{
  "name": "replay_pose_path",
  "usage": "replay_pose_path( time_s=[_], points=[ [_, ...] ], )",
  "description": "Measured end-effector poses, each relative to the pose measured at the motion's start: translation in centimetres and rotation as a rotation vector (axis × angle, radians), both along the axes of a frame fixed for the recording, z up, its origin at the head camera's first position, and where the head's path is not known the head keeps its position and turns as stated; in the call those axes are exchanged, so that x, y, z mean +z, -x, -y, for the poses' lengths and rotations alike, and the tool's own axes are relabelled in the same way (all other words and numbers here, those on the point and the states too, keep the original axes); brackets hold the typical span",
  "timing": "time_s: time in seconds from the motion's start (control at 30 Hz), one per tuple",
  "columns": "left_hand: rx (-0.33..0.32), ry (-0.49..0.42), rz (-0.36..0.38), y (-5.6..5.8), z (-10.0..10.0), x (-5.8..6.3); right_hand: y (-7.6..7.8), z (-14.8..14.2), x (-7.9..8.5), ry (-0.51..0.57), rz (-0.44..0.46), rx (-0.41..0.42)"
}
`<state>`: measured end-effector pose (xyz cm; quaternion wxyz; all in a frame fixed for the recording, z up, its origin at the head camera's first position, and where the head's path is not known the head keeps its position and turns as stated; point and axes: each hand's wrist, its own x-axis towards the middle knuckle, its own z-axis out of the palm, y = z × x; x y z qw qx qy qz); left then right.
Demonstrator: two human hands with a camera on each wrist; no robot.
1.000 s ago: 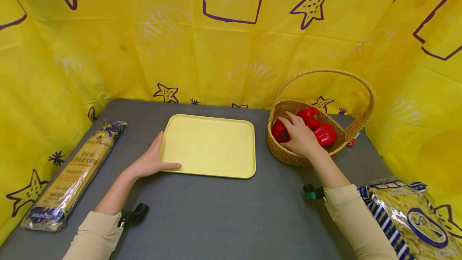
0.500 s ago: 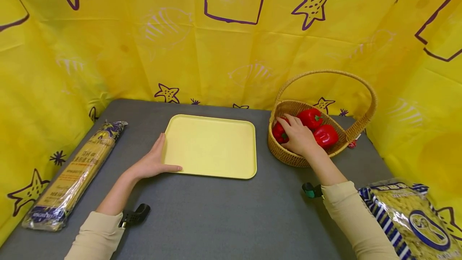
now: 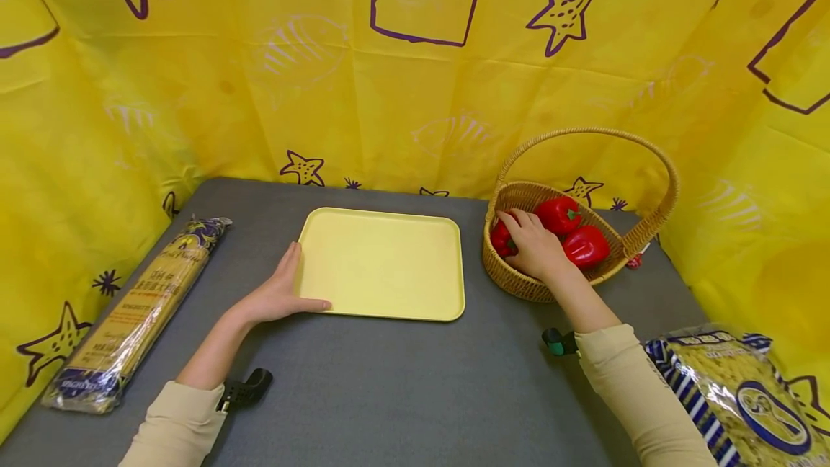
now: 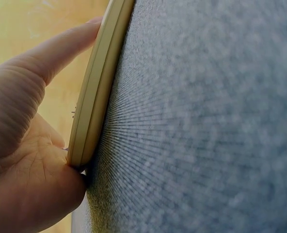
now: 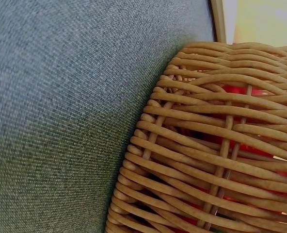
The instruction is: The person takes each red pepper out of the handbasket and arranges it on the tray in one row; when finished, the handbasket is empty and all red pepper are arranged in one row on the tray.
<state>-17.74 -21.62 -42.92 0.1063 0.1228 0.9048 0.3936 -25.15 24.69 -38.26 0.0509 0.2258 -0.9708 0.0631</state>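
Note:
In the head view my left hand (image 3: 275, 298) rests at the near left corner of a pale yellow rectangular tray (image 3: 382, 265). Its thumb lies straight along the front rim and the fingers extend along the left side. The left wrist view shows the thumb touching the edge of the tray (image 4: 95, 92). My right hand (image 3: 537, 247) reaches into a wicker basket (image 3: 519, 283) and grips a red bell pepper (image 3: 502, 240), partly covered by the fingers. Two more red bell peppers (image 3: 586, 246) sit beside it. In the right wrist view, basket weave (image 5: 216, 141) hides the hand.
A long packet of spaghetti (image 3: 139, 316) lies along the left side of the grey table (image 3: 402, 388). A bag of pasta (image 3: 733, 395) stands at the near right. The basket's tall handle (image 3: 586, 130) arches over the peppers. Yellow patterned cloth (image 3: 402, 107) surrounds the table.
The head view has shifted slightly, so everything appears a little further right and lower. Both hands keep their places at the tray and on the pepper.

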Motion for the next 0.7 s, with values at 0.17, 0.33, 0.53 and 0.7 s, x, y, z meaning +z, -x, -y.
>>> replay_pose_path(
  time_s=[0.17,0.33,0.53,0.7],
  points=[
    [0.004,0.006,0.007,0.0,-0.1,-0.1,-0.2,-0.2,0.1,0.033,0.021,-0.005],
    [0.005,0.005,0.008,0.0,-0.2,0.0,-0.4,-0.6,0.2,0.094,0.019,-0.006],
    [0.003,0.007,0.006,-0.1,-0.3,0.1,-0.7,-1.1,0.6,0.190,-0.008,0.015],
    [0.004,0.008,-0.005,-0.1,-0.2,0.0,-1.0,-1.3,0.6,0.253,-0.025,0.010]
  ],
)
